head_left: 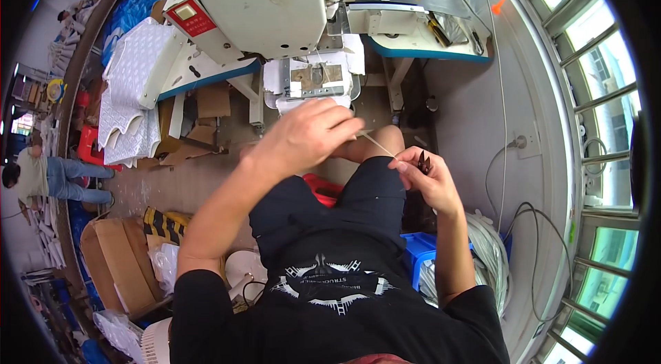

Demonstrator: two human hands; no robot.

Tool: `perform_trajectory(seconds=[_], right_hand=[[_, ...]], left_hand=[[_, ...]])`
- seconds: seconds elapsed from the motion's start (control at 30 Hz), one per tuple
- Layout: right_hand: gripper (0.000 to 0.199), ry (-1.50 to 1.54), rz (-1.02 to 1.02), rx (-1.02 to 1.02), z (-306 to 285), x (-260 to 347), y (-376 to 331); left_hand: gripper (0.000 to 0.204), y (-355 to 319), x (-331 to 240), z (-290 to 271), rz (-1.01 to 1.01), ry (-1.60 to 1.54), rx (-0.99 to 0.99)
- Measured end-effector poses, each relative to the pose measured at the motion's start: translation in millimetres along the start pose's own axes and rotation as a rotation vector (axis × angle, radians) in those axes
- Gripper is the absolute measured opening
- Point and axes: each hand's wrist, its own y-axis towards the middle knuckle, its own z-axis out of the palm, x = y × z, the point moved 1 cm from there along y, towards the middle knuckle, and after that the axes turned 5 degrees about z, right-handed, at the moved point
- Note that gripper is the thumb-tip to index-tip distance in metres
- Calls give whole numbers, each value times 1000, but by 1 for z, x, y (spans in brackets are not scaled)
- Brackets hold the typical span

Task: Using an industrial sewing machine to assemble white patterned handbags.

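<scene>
My left hand (303, 137) is raised in front of the sewing machine (265, 3), its fingers pinched on one end of a thin pale thread (377, 144). The thread runs down and right to my right hand (423, 178). That hand grips a small dark thread snipper (423, 162) at the thread's other end. Both hands hover above my knees and dark shorts (365, 199). Just beyond my left hand lies a white fabric piece under the metal needle plate (315, 78) of the machine.
A stack of white quilted panels (134, 89) lies on the table's left. Cardboard boxes (117, 261) and bags stand at the lower left. A blue crate (420, 250) and white cable coils (489, 254) sit to my right. A person (48, 178) stands far left. Windows line the right.
</scene>
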Motion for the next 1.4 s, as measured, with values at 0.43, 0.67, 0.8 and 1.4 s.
perform_trajectory(seconds=[0.43,0.67,0.8,1.4], right_hand=[[26,-1070,-536,-162,38,91,63],[29,-1099,-612,-60,66,74,95],[33,-926,-492,-36,45,75,69],[13,-332,-516,-145,38,72,96]], left_hand=[[18,-15,17,-44,35,119,81],[23,-11,4,-47,51,134,79],[19,-11,-3,-48,36,100,26],[12,-5,13,-35,-124,36,-191]])
